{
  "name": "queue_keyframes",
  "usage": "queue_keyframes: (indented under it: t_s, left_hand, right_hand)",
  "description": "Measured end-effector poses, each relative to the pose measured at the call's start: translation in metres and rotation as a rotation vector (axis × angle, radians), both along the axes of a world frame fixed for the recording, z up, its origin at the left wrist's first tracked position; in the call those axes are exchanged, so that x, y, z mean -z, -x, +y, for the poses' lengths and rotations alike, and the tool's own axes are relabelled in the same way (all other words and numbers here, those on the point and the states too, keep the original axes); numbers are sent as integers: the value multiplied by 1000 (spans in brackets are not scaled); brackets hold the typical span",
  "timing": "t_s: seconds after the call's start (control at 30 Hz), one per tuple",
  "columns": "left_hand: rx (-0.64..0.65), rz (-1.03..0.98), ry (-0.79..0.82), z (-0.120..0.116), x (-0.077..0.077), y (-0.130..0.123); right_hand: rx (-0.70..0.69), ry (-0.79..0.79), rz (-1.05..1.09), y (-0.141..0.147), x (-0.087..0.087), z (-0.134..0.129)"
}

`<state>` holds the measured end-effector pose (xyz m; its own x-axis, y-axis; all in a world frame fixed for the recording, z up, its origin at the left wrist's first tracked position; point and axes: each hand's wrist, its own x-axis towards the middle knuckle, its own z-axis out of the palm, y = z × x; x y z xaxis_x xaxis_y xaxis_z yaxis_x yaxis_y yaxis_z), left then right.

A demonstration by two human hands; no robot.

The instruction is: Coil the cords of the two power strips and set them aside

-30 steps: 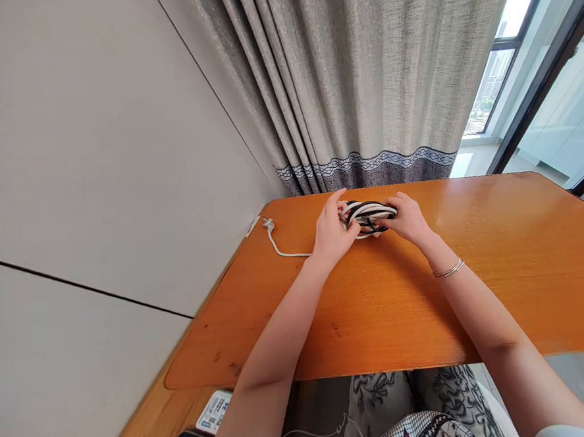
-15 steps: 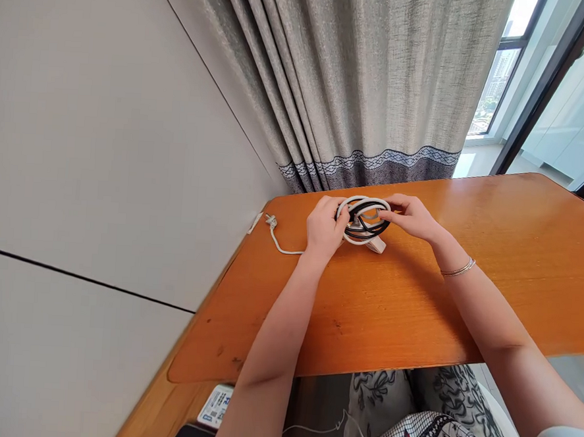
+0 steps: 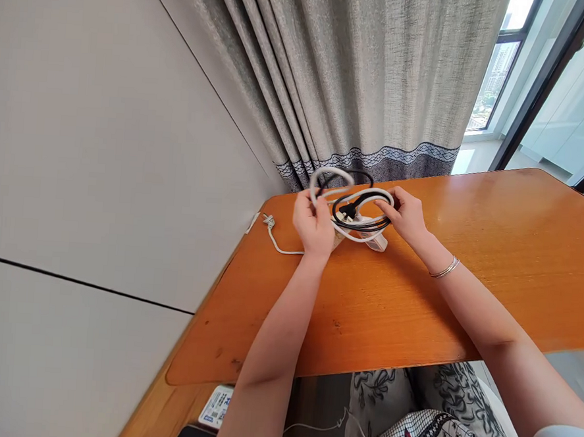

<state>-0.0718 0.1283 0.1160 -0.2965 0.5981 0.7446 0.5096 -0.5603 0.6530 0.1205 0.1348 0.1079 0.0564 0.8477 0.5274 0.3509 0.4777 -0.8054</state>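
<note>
A bundle of coiled cables, one white cable [image 3: 356,238] and one black cable [image 3: 365,227], is held between my hands above the table. My left hand [image 3: 313,221] is closed on a loop of the white and black cables at the coil's left. My right hand [image 3: 405,215] pinches the right side of the coil. A black plug [image 3: 348,211] shows inside the loops. Beneath the coil sits a white power strip [image 3: 377,242], partly hidden by the cables. A white plug [image 3: 269,221] with its cord lies on the table at the left.
The orange-brown wooden table [image 3: 385,316] stands against a pale wall panel [image 3: 94,134] on the left. A grey curtain [image 3: 394,73] hangs behind its far edge. A white labelled box [image 3: 216,405] rests low at the front left.
My left hand has moved slightly left, pulling a loop of white and black cable up and away from the coil. My right hand still grips the coil's right side.
</note>
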Motion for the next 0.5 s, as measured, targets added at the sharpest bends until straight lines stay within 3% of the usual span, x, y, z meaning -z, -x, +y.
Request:
queue_keyframes:
  t_s: [0.17, 0.27, 0.37, 0.5]
  left_hand:
    - [121, -267, 23, 3, -8, 2]
    - [312, -287, 84, -7, -12, -2]
    - [641, -172, 267, -20, -15, -8]
    - [982, 212, 532, -37, -14, -22]
  right_hand:
    - [-262, 415, 370, 4, 5, 9]
    - [-325, 530, 497, -2, 7, 15]
    - [-332, 541, 530, -12, 10, 20]
    - [-294, 494, 462, -29, 11, 26]
